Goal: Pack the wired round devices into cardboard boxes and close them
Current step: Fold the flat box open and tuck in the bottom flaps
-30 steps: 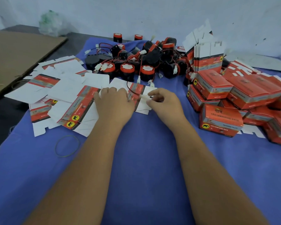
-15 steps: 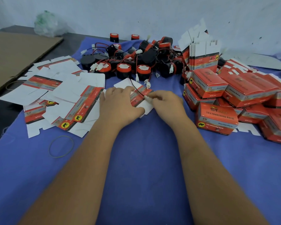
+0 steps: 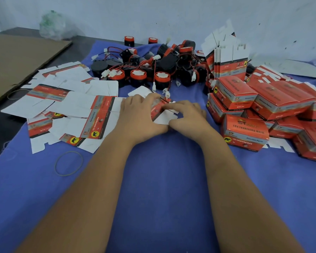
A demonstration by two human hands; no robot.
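A flat red-and-white cardboard box blank lies on the blue cloth between my two hands. My left hand holds its left side, fingers curled over the edge. My right hand grips its right side, fingertips on the white flap. Behind them lies a heap of black round devices with red rims, their red and black wires and white plugs tangled. One wire with a plug trails onto the blank.
Several flat box blanks are spread to the left. Closed red boxes are piled at the right, with a stack of folded blanks upright behind them. A rubber band lies on the blue cloth. Brown cardboard lies far left.
Both hands have drawn the box blank a little toward me and closed in on it, the right hand shifting from pinching its edge to gripping its right side.
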